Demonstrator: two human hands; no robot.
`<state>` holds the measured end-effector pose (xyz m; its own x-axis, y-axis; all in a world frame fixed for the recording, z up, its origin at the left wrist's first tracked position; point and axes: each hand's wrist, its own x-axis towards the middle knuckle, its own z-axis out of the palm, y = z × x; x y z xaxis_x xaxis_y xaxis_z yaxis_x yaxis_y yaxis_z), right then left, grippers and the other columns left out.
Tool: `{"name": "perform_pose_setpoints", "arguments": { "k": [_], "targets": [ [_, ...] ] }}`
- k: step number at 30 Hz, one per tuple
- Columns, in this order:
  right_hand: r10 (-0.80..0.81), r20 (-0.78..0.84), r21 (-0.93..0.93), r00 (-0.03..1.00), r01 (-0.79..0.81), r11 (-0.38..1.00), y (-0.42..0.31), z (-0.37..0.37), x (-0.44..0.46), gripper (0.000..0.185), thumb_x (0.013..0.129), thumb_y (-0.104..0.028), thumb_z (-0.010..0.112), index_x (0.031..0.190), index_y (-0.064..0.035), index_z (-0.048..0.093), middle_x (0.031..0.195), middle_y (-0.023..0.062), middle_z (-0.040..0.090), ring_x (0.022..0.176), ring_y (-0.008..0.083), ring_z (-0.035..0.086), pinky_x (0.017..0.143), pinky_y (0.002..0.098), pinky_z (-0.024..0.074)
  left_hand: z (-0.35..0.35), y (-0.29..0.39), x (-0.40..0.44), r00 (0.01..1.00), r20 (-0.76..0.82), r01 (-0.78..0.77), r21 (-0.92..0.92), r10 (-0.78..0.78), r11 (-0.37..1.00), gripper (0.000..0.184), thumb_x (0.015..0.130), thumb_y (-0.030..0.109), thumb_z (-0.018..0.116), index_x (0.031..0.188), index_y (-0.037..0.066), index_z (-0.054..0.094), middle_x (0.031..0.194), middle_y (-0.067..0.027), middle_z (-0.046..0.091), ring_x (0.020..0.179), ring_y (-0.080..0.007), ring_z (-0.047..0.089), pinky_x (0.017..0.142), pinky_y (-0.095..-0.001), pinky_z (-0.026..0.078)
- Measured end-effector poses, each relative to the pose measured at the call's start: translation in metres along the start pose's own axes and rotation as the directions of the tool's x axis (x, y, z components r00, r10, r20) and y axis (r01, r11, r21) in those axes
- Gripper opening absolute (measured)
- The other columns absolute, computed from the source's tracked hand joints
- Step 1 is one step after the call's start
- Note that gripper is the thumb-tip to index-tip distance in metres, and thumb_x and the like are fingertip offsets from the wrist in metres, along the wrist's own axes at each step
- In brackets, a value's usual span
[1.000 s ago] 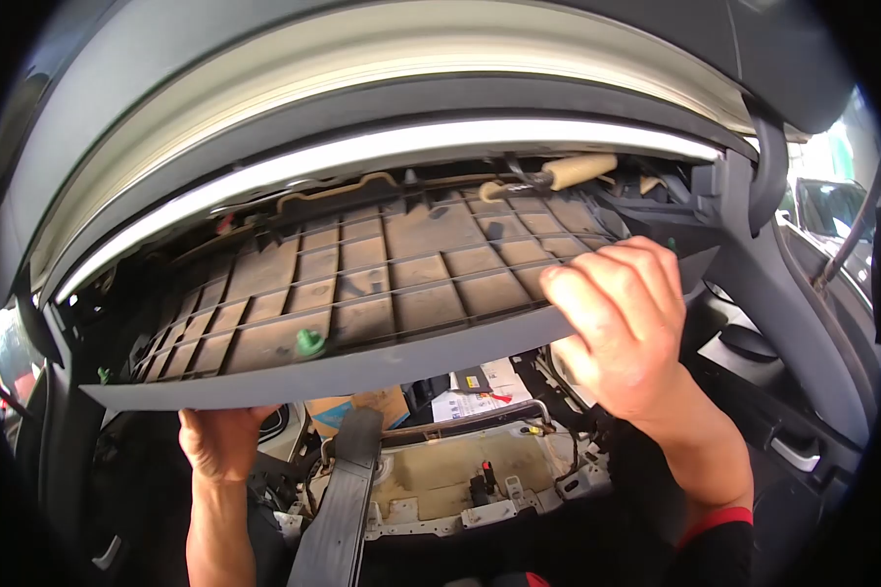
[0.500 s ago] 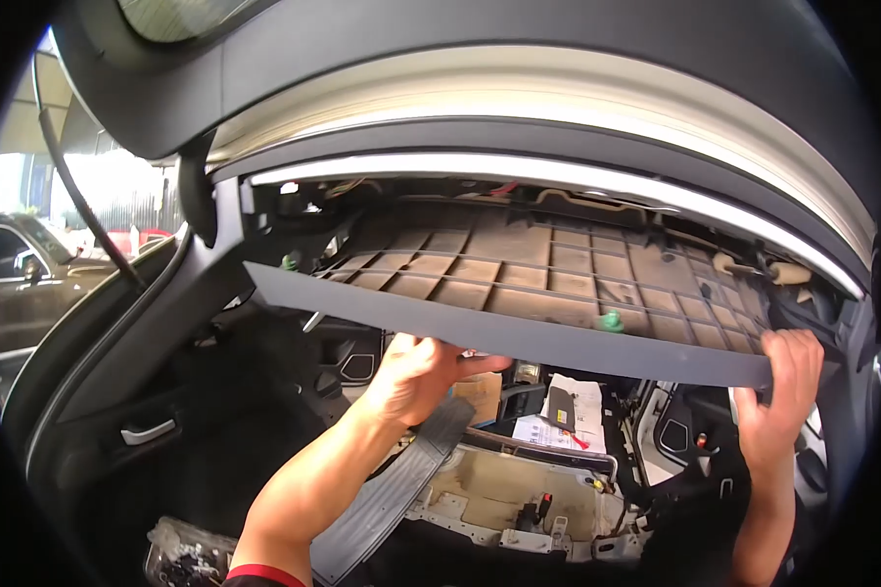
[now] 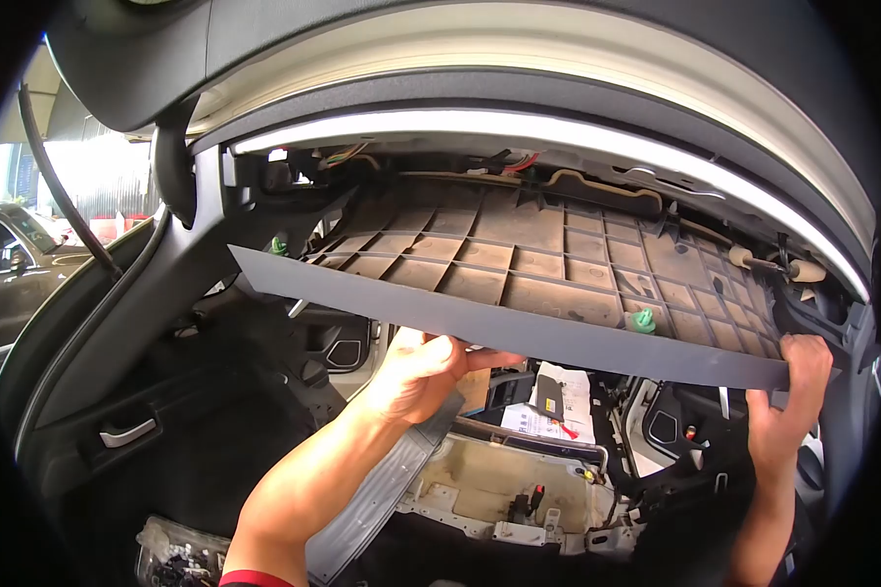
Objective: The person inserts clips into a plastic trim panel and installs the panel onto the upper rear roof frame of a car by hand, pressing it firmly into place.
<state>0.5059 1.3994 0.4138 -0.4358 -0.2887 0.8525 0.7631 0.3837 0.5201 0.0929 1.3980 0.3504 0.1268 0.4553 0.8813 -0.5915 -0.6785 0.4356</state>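
- One large ribbed panel is held just below a white strip along the car's opening; its brown-stained, ribbed face shows, and its smooth grey border runs along the near side, slanting down to the right in view.
- Beneath the panel's near border, left of its middle, the left hand touches from below; some fingers pass behind the border, so I cannot tell how firmly they close.
- At the panel's right end, the right hand grips the corner, fingers over the edge and thumb underneath.
- Standing up from the panel's near side, right of its middle, is a green clip; a second green clip shows by its left end.
- Near the panel's far right side is a tan cylinder.
- Above the panel's far left side, thin coloured wires show.
- Below the panel, a long grey strip lies partly behind the left forearm; right of it is a printed sheet with a dark object on it.
- Well below the panel's left end sits a clear container of small parts.
- Outside, left of the panel, stands a parked car.
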Motion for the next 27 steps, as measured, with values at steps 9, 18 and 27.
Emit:
{"name": "perform_pose_setpoints", "arguments": {
  "k": [9,18,27],
  "targets": [
    [0.048,0.036,-0.041,0.998,-0.047,0.998,0.011,0.003,-0.019,0.058,0.07,0.01,0.069,0.126,0.0051,0.055,0.12,0.0216,0.058,0.113,0.0442,0.054,0.109,0.0569,0.0378,0.004,0.007,0.0,0.997,-0.049,0.057,0.091,-0.053,0.994,0.058,0.083,0.045,0.082,0.125,0.008,0.069,0.125,-0.0186,0.07,0.123,-0.0398,0.063,0.105,-0.0613,0.047],
    [0.091,0.031,-0.059,0.995,-0.089,0.994,0.018,0.005,-0.026,0.061,0.073,0.011,0.067,0.131,0.0039,0.052,0.126,0.0211,0.057,0.12,0.0443,0.053,0.111,0.0553,0.0363,0.006,0.007,0.003,0.999,-0.029,0.026,0.044,-0.025,0.999,0.056,0.088,0.04,0.079,0.128,0.005,0.063,0.127,-0.0198,0.067,0.123,-0.0413,0.062,0.106,-0.0626,0.047],
    [0.086,0.018,-0.026,0.996,-0.085,0.996,0.013,0.013,-0.039,0.051,0.076,0.006,0.066,0.124,0.0045,0.054,0.119,0.0227,0.057,0.115,0.0445,0.053,0.109,0.0573,0.0367,-0.004,0.003,-0.008,0.994,-0.039,0.101,-0.036,-0.102,0.994,0.05,0.083,0.024,0.084,0.125,0.002,0.066,0.126,-0.0178,0.068,0.121,-0.0379,0.064,0.105,-0.0583,0.048]
  ]
}}
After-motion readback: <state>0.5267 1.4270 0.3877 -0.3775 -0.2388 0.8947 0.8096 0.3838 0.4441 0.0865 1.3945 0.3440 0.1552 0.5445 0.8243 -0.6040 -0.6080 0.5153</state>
